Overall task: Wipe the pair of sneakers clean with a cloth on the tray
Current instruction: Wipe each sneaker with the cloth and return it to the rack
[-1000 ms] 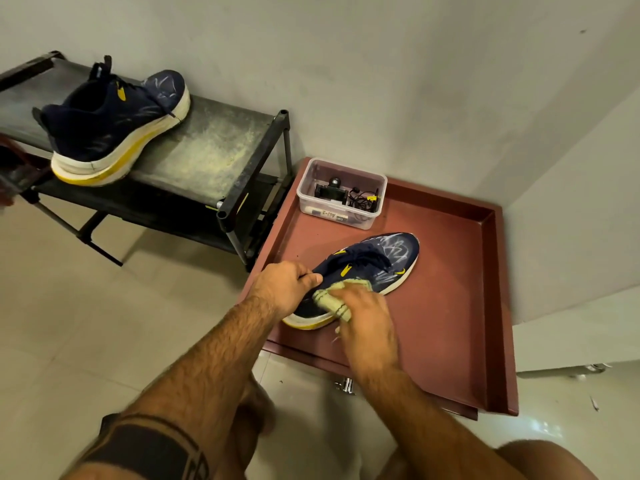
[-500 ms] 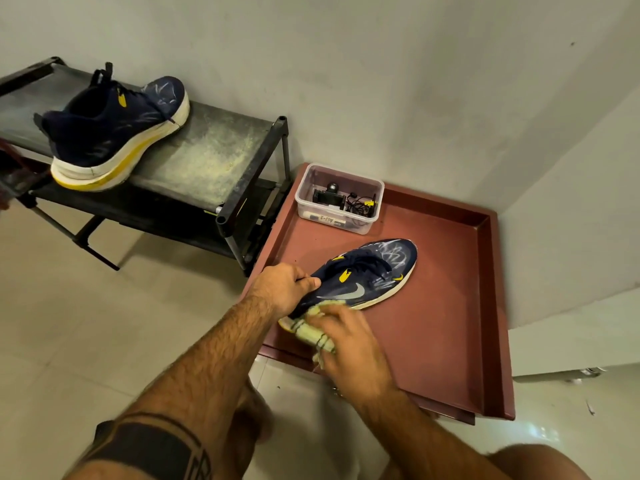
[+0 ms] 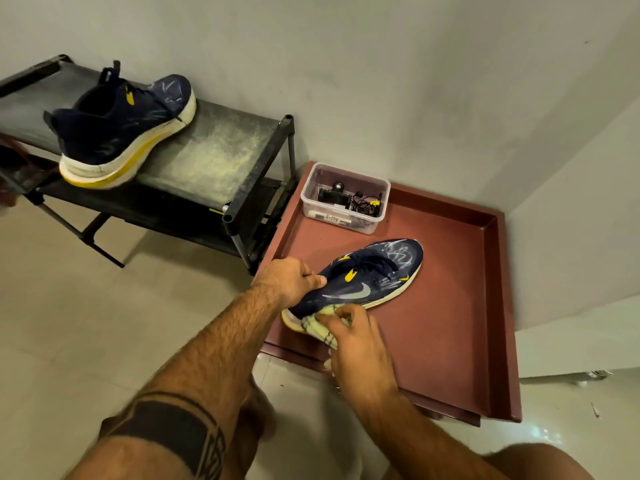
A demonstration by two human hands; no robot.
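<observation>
While the navy mesh sneaker with the yellow tabs and white sole [image 3: 367, 277] lies on the dark red metal tray [image 3: 450, 306], its long axis runs from the heel at the tray's near edge out to the scuffed toe. The left hand [image 3: 294, 277] pinches the heel collar; the right hand [image 3: 356, 344], nearer the heel, is bunched around the pale yellow striped cloth [image 3: 320, 325] against the heel sole. The toe lies ahead of it. Beyond the tray, the second navy sneaker [image 3: 121, 133] waits on the black fabric shoe rack [image 3: 214, 157].
</observation>
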